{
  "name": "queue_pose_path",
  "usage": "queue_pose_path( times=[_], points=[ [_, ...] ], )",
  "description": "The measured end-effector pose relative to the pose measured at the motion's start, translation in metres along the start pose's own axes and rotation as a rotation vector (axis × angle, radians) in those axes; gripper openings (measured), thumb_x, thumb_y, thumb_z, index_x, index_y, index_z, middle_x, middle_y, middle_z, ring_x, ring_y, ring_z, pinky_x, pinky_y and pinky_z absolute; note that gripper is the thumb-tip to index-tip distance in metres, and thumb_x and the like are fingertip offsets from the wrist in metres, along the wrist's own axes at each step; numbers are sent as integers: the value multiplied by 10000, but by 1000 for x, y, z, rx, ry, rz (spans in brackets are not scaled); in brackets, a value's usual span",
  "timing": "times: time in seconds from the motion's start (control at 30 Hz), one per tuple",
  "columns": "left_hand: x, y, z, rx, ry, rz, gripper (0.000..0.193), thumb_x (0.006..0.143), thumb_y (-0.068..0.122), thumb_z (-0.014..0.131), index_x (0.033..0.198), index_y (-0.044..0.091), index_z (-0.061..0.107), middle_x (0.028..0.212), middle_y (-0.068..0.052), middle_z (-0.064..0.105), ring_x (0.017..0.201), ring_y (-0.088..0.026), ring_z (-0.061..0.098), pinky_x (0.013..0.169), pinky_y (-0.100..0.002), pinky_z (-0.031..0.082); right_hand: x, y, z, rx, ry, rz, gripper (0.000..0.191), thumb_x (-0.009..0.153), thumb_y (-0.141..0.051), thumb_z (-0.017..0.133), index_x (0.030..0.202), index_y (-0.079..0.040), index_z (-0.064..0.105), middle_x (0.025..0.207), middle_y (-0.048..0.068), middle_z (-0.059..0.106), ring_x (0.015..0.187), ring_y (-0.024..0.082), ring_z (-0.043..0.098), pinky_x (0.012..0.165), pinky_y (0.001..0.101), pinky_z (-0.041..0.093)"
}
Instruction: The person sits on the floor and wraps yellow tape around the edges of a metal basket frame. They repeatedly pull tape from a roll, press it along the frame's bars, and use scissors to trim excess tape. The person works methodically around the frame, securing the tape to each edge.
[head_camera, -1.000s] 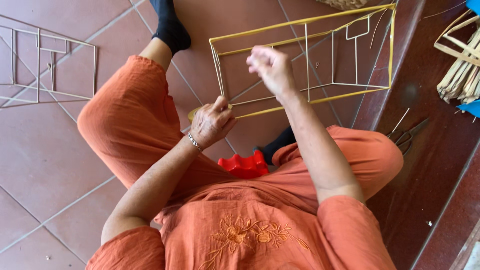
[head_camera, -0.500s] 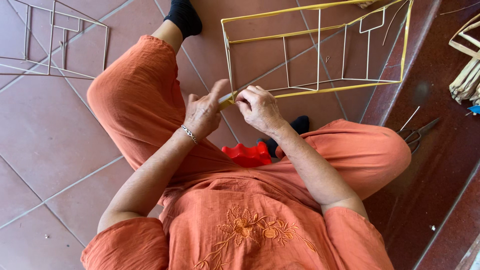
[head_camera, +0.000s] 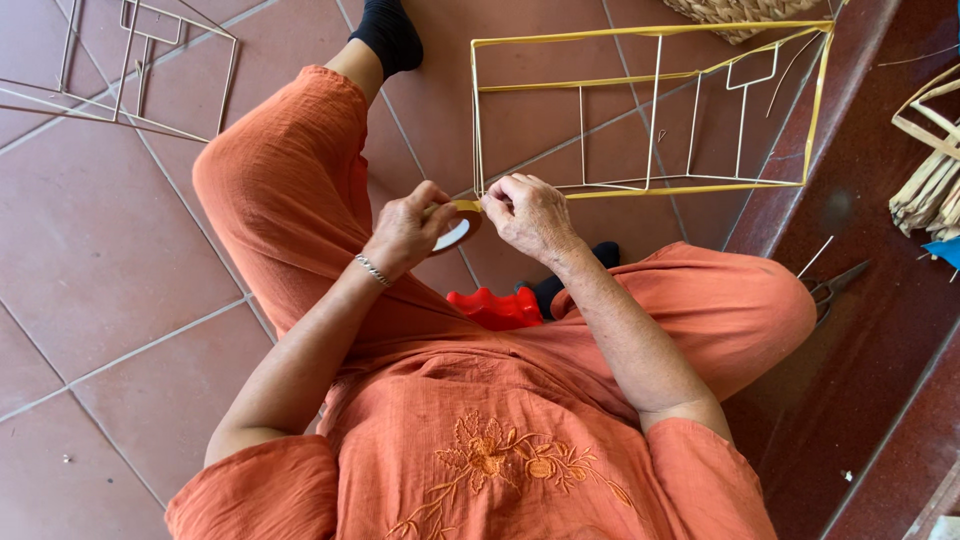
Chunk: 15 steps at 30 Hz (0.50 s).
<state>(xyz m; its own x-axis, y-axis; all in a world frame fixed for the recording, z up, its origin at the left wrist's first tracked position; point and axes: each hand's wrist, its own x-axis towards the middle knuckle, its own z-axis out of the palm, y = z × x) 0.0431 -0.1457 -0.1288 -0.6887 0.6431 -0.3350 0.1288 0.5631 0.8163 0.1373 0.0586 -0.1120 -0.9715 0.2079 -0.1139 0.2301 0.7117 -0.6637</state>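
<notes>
Yellow tape roll (head_camera: 457, 232), a small round spool with a pale core, sits in the left hand (head_camera: 408, 232), fingers curled closed around it, just left of the near-left corner of the box-shaped wire frame wrapped in yellow strip (head_camera: 640, 110). The right hand (head_camera: 528, 212) is closed in a pinch on the free yellow tape end (head_camera: 468, 205), touching that same frame corner; exact fingertip contact is hidden by the knuckles. The frame stands on the terracotta floor tiles (head_camera: 110, 250) in front of the knees, its far edge near a woven basket (head_camera: 750, 12). Judgement on doing this wrap well: keep the tape taut between spool and corner, start right at the joint, overlap each turn slightly so no bare wire shows, and feed the spool close to the wire rather than pulling a long slack length. Pin the end with the right thumb until the first turn locks it. Risk: the frame is light and may tip or rotate under tension, so brace it against the leg. A red ridged plastic piece (head_camera: 495, 308) lies on the lap side of the frame; metal snips (head_camera: 835, 285) lie to the frame's right on the dark step; a second, bare wire frame (head_camera: 130, 60) lies well apart to the frame's left; a bundle of pale cane strips (head_camera: 925, 180) is further right.
</notes>
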Motion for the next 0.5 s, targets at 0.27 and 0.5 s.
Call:
queue_pose_path(
  times=[0.27, 0.5],
  points=[
    [26, -6, 20, 285, 41, 14, 438, 916, 430, 741, 971, 0, 679, 848, -198, 750, 802, -363, 723, 704, -454, 561, 6, -14, 14, -100, 139, -59, 203, 884, -214, 772, 760, -89, 670, 708, 52, 709, 712, 253, 693, 714, 475, 512],
    [21, 40, -46, -290, -186, -230, 511, 954, 527, 629, 1011, 41, 775, 754, -126, 741, 671, -146, 671, 620, -306, 522, 15, -26, -63, 395, 247, 101, 119, 929, -125, 746, 836, -57, 715, 650, 27, 665, 580, 100, 610, 538, 275, 462]
  ],
)
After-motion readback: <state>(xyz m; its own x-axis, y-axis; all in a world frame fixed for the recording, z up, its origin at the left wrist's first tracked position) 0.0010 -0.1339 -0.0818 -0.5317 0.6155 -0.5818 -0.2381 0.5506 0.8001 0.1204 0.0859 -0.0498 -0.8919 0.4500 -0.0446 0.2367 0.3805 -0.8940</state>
